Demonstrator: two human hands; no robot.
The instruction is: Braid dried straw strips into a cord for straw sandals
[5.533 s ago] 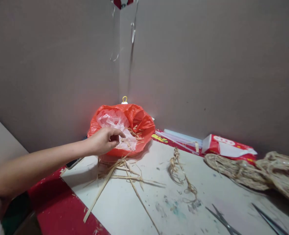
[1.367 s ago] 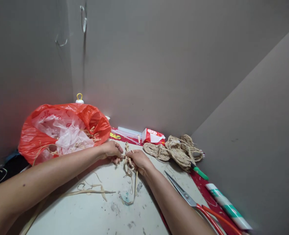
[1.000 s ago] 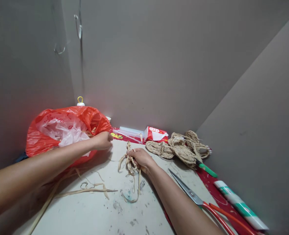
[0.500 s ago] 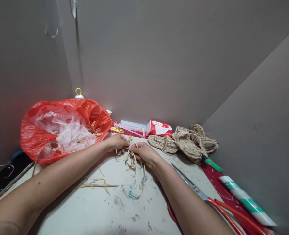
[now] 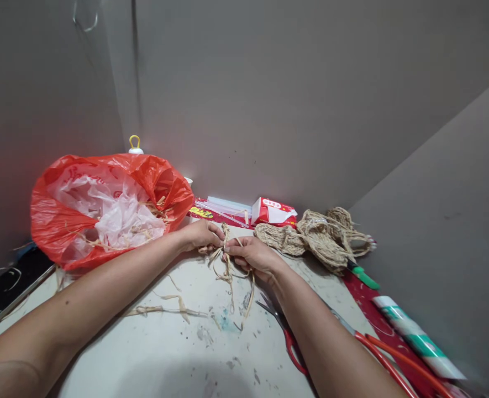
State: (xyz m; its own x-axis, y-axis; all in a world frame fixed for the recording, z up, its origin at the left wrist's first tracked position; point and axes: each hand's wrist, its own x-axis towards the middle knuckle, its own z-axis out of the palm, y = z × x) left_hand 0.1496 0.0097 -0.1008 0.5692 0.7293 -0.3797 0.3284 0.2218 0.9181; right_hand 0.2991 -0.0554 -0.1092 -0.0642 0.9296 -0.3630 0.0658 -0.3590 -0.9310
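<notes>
My left hand (image 5: 200,236) and my right hand (image 5: 252,256) meet over the stained white tabletop (image 5: 165,354), both pinched on a bundle of tan straw strips (image 5: 229,264). The bundle's upper end sticks up between my fingertips and its loose ends dangle down onto the table. Beside my left forearm sits a red plastic bag (image 5: 107,204) holding white plastic and more straw. A few loose straw strips (image 5: 165,309) lie on the table below my left arm.
Woven straw pieces (image 5: 319,240) are piled at the back right by a red and white box (image 5: 273,211). Red-handled scissors (image 5: 288,340) lie under my right forearm. A green-handled tool (image 5: 362,273) and a green and white roll (image 5: 414,340) rest on the right. Grey walls enclose the corner.
My left hand came back from the red bag and joined my right hand on the straw bundle. The bundle has been lifted slightly and both hands shifted a little right.
</notes>
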